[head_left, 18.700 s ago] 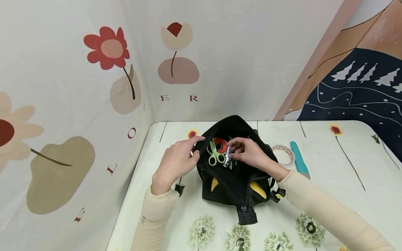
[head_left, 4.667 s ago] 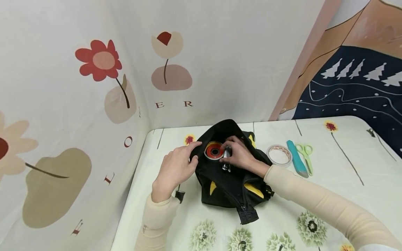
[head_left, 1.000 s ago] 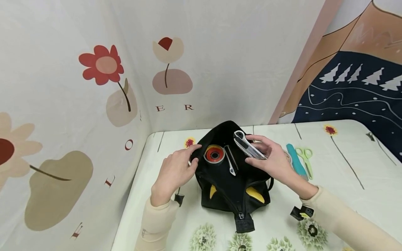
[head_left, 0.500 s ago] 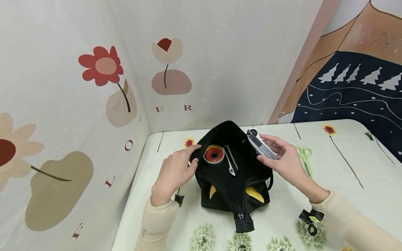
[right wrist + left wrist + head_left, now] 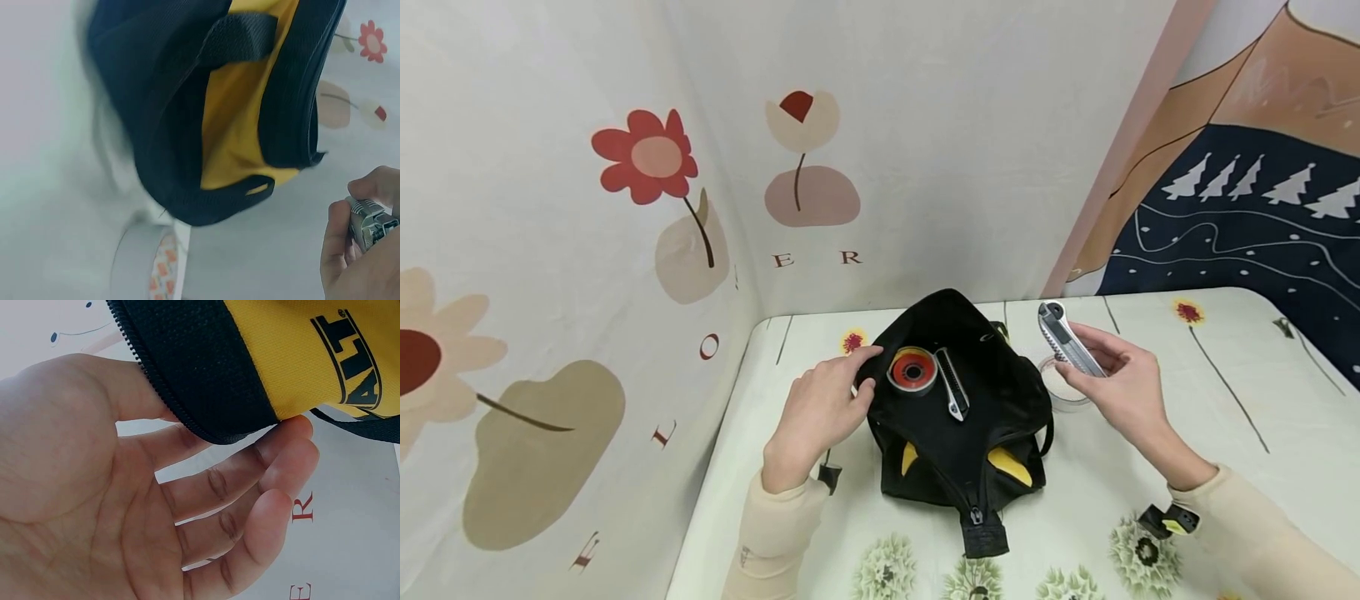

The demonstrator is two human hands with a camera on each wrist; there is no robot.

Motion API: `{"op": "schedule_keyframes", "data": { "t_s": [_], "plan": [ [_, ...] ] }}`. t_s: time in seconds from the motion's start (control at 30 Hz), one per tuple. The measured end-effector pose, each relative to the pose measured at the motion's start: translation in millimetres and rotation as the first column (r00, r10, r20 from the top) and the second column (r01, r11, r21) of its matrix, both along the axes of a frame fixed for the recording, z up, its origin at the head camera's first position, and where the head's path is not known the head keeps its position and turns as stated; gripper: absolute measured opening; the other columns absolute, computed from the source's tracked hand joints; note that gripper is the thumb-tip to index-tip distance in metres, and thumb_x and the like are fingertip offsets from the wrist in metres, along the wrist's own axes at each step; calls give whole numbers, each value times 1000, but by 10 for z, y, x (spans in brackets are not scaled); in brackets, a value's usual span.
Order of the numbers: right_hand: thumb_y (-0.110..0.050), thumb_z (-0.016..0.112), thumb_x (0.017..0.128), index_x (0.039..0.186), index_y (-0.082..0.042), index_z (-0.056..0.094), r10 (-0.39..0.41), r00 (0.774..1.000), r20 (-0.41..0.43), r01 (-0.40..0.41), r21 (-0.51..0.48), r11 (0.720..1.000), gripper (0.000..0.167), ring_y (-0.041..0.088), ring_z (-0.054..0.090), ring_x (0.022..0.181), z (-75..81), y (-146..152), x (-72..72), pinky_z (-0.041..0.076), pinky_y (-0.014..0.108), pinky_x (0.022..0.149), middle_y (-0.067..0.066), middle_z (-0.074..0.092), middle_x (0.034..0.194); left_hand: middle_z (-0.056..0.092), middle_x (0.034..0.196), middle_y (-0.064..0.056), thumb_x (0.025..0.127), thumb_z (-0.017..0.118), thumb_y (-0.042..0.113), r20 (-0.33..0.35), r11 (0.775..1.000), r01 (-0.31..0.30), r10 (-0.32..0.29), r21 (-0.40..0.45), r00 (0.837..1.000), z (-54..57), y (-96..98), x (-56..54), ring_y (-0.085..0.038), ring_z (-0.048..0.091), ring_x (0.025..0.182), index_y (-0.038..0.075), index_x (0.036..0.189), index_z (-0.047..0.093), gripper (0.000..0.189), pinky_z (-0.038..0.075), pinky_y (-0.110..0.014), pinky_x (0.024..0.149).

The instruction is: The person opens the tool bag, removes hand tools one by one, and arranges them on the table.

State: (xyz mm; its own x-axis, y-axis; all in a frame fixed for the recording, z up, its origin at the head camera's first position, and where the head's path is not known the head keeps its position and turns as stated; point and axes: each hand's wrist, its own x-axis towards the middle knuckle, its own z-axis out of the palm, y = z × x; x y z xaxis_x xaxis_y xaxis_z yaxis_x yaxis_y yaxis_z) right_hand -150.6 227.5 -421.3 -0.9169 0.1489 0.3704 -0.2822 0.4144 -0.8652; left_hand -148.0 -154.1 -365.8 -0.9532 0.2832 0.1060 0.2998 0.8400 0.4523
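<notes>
A black bag (image 5: 928, 467) with yellow patches stands with its mouth spread on the table. My left hand (image 5: 816, 408) grips the left rim between thumb and fingers; the left wrist view shows the zipper edge (image 5: 156, 387) there. Right of the bag, my right hand (image 5: 1123, 387) holds a grey utility knife (image 5: 1070, 342) in the air, pinched by thumb and fingers. In the right wrist view the knife's end (image 5: 369, 222) shows. Inside the bag lie a red-centred tape roll (image 5: 912, 369) and a slim white-and-black cutter (image 5: 952, 383).
Partly under the right hand in the head view, a wide tape roll (image 5: 1070, 406) lies on the flower-printed tablecloth (image 5: 1210, 400). A printed cloth wall (image 5: 925, 208) rises behind the table. The turquoise tool and green scissors are hidden behind the right hand.
Earlier, the scissors left the bag for the table, and the right hand lifted the utility knife out. Over the last second it carries the knife rightward. The left hand stays at the rim.
</notes>
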Motion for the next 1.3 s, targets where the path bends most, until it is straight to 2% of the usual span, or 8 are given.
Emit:
{"op": "schedule_keyframes", "data": {
  "t_s": [0.2, 0.57, 0.73, 0.93, 1.3],
  "plan": [
    [3, 88, 88, 140, 7, 73, -103, 995, 12, 103, 12, 995, 55, -12, 69, 85, -55, 163, -7, 51, 6, 77, -34, 69, 98, 47, 60, 1, 107, 67, 15, 0, 1000, 0, 0, 0, 1000, -4, 2, -3, -17, 40, 49, 15, 155, 66, 49, 28, -32, 49],
    [5, 86, 88, 144, 4, 71, -218, 973, 71, 219, 1, 976, 59, -17, 67, 87, -187, 457, -33, 50, 4, 79, -39, 65, 98, 47, 60, 1, 107, 66, 15, -3, 1000, 2, -2, 0, 1000, -4, 1, -4, -17, 39, 49, 15, 155, 66, 48, 28, -32, 49],
    [3, 87, 87, 144, 2, 72, -278, 955, 104, 278, 10, 960, 59, -19, 65, 86, -241, 566, -18, 49, 3, 78, -40, 62, 94, 47, 60, 2, 107, 67, 15, -3, 1000, 3, -3, 0, 1000, -8, -2, -4, -17, 38, 48, 15, 155, 66, 48, 27, -32, 49],
    [-3, 86, 90, 149, -1, 69, -348, 925, 154, 345, 43, 937, 61, -18, 60, 88, -337, 683, -15, 45, 1, 80, -39, 57, 99, 46, 59, 2, 107, 67, 14, -14, 1000, 10, -10, 1, 1000, -11, -4, 3, -16, 38, 48, 14, 155, 66, 48, 27, -31, 48],
    [-6, 86, 92, 149, 0, 68, -410, 891, 197, 404, 72, 912, 61, -18, 56, 89, -493, 878, -83, 43, 1, 80, -38, 53, 99, 44, 58, 2, 107, 65, 12, -22, 1000, 13, -13, 2, 1000, -17, -6, 2, -16, 38, 49, 15, 154, 67, 48, 27, -30, 49]
  ]
}}
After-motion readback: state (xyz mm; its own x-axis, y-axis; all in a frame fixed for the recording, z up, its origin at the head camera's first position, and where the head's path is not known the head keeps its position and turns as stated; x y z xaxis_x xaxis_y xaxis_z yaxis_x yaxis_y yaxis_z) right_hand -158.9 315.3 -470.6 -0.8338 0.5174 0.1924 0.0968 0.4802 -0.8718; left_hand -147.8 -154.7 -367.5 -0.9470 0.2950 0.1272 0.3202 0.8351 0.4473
